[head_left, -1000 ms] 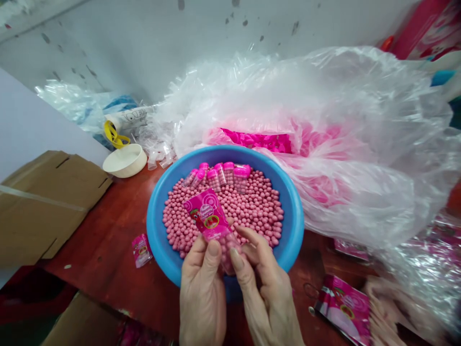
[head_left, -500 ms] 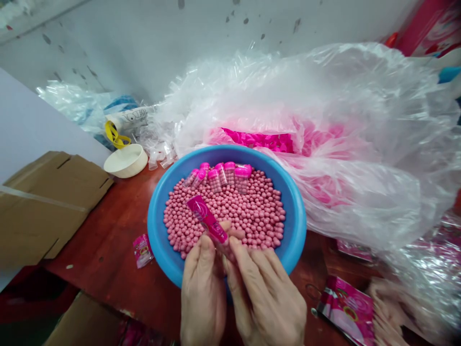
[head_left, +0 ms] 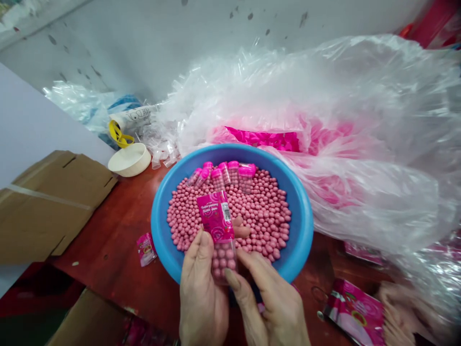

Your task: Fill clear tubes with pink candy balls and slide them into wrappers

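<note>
My left hand [head_left: 203, 288] is closed around a small clear tube [head_left: 224, 259] filled with pink candy balls. A pink printed sleeve [head_left: 216, 216] with a barcode surrounds or covers its upper part; which, I cannot tell. My right hand [head_left: 270, 293] pinches the tube's lower right side, thumb at its bottom. Both hands are above the near rim of a blue basin [head_left: 304, 226]. Loose pink candy balls [head_left: 259, 216] fill the basin. Several pink-capped tubes [head_left: 218, 179] lie on them at the back. A bit of pink shows under my right hand, too hidden to name.
A large clear plastic bag [head_left: 360, 144] holding pink pieces [head_left: 266, 139] spreads behind and right. At left are a white dish [head_left: 129, 161], a yellow tape loop [head_left: 120, 134] and cardboard [head_left: 46, 202]. Pink packets [head_left: 355, 310] [head_left: 146, 250] lie on the red table [head_left: 108, 259].
The tube and sleeve have turned from edge-on to broad side toward me and stand more upright. My right fingers have shifted to the tube's lower end. The view has moved slightly.
</note>
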`<state>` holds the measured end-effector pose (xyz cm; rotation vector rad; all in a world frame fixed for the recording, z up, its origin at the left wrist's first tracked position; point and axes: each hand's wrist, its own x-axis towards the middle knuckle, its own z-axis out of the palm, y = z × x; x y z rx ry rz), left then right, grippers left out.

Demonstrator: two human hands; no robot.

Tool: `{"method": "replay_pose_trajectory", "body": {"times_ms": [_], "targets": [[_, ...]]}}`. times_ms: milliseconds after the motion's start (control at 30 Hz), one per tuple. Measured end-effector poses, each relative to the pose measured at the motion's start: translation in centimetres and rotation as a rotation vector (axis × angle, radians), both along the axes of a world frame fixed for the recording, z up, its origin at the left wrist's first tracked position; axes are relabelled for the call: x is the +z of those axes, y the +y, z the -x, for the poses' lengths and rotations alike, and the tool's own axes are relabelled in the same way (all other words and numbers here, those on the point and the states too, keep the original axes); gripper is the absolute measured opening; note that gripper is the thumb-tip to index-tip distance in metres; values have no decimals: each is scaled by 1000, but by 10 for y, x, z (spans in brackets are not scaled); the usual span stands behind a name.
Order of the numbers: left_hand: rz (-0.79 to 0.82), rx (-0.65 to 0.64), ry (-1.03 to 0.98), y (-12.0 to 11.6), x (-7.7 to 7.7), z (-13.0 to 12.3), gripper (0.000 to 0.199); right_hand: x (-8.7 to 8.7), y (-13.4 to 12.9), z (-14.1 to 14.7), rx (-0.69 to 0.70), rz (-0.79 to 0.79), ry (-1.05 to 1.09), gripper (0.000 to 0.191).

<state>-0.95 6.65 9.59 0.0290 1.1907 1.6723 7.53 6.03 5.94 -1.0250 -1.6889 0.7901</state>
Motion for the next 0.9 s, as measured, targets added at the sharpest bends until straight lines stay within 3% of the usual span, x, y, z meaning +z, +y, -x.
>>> {"method": "replay_pose_trajectory", "body": {"times_ms": [167, 500, 600, 700, 900], "targets": [[26, 37, -58, -4, 0, -4, 21, 4, -11, 14, -57, 337, 64, 29], [31, -44, -12, -12, -4, -6, 28, 9, -6, 13, 17, 418, 217, 20], [-60, -128, -25, -12, -6, -1, 23, 9, -2, 7, 34, 330, 135, 20], [-145, -185, -38, -9, -6, 3, 18, 9, 4, -4, 61, 123, 40, 18], [-88, -29, 36, -6, -9, 0, 20, 20, 20, -19, -93, -184, -128, 23]]}}
